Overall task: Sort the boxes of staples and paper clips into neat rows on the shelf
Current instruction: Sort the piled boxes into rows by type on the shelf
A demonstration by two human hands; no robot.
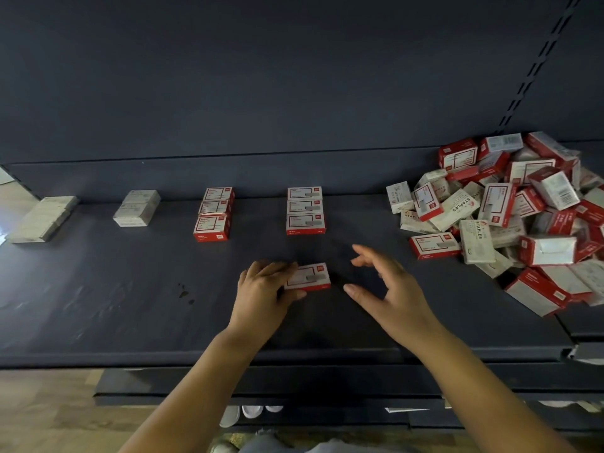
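Centre-frame on the dark shelf (pixel 130 289): left hand (pixel 261 289), fingers curled around a red-and-white box (pixel 309 276) lying flat, just in front of a three-box row (pixel 305 210). Right hand (pixel 389 289) just beside, fingers spread and holding nothing. Further rows to the left, loose pile of boxes (pixel 510 217) heaped at right.

I count four rows on the shelf (pixel 98 305); three red-and-white boxes (pixel 305 210) in one, three red boxes (pixel 214 214) in the next, two pale boxes (pixel 137 208) beside those; the far-left pale row (pixel 42 219) I cannot count; the heap (pixel 510 217) holds dozens.
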